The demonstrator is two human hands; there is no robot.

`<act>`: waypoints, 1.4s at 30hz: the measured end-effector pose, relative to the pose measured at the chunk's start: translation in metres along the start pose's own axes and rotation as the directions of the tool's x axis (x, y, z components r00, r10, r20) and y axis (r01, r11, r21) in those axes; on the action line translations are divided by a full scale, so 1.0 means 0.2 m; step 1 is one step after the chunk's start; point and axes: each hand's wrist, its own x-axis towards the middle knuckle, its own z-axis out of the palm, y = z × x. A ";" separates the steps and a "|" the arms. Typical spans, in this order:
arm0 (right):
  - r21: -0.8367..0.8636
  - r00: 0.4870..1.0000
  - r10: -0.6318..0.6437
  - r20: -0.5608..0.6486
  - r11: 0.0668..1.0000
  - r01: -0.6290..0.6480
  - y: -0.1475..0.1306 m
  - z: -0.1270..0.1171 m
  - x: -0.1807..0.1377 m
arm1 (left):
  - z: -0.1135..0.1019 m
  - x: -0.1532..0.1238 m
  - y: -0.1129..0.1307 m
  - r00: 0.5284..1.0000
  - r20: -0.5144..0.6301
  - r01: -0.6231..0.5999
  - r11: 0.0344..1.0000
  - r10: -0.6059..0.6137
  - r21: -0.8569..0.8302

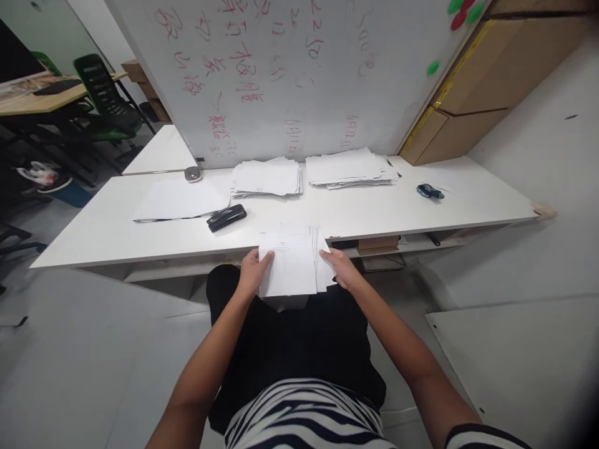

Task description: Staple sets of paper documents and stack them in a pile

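Note:
Several sheets of paper [290, 268], slightly fanned toward the right, are held over my lap at the desk's front edge. My left hand [254, 272] grips their left side, its thumb on top. On the right side my right hand [344, 268] pinches the spread edges, thumb also on top. Faint print shows on the top sheet. Beyond the papers, a black stapler [227, 217] lies on the white desk [374, 215]. Two stacks of paper stand behind it, a left stack [267, 177] and a right stack [349, 168].
A whiteboard [299, 81] with red writing rises at the desk's back. Flat white sheets [180, 198] and a computer mouse [192, 174] are at left. A dark blue object [429, 191] lies at right, near cardboard boxes [496, 68]. A shelf [163, 269] runs under the desk.

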 end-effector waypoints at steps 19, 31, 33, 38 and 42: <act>-0.393 0.982 -0.104 -0.159 0.919 0.033 -0.02 -0.29 -0.03 | -0.14 0.22 0.45 0.836 -0.218 -0.390 0.824 0.504 0.411; -0.403 0.951 -0.156 -0.267 0.914 0.037 -0.11 -0.41 -0.21 | 0.15 1.10 0.83 0.759 0.425 -0.534 0.098 0.493 0.840; -0.420 0.926 -0.190 -0.328 0.907 0.037 -0.10 -0.44 -0.23 | 0.15 1.15 0.73 0.815 0.442 -0.509 0.097 0.374 0.855; -0.426 0.788 -0.387 -0.479 0.887 0.177 -0.14 -0.49 -0.21 | 0.25 0.96 0.62 0.768 0.372 -0.570 0.293 0.521 0.767; -0.438 0.691 -0.539 -0.481 0.831 0.343 -0.24 -0.40 -0.15 | 0.43 0.50 0.57 0.730 0.545 -0.606 0.759 0.411 0.239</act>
